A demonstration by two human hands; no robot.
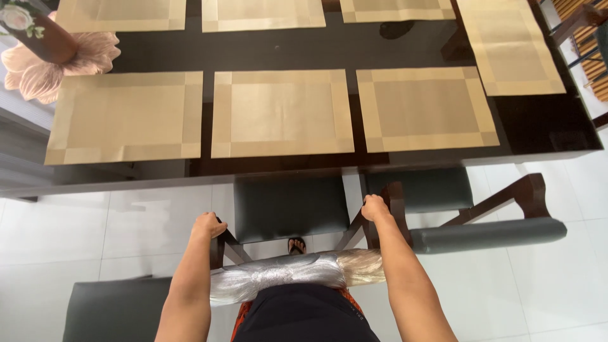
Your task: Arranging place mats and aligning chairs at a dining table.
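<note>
Both hands closed around the dark wooden chair (288, 206) back posts: left hand (208, 225) on left post, right hand (375, 207) on right. Chair straight ahead, seat tucked partway beneath near edge of dark table (538, 126), back rail running left-right. Arms extended, equally near. Gold placemats (282, 113) beyond.

left hand (208, 225) grips chair (288, 206) | right hand (375, 207) grips chair | table (544, 126) ahead

Glossy dark table (544, 126); matt woven placemats (282, 114); dark wood chair (285, 209), matt seat.
</note>
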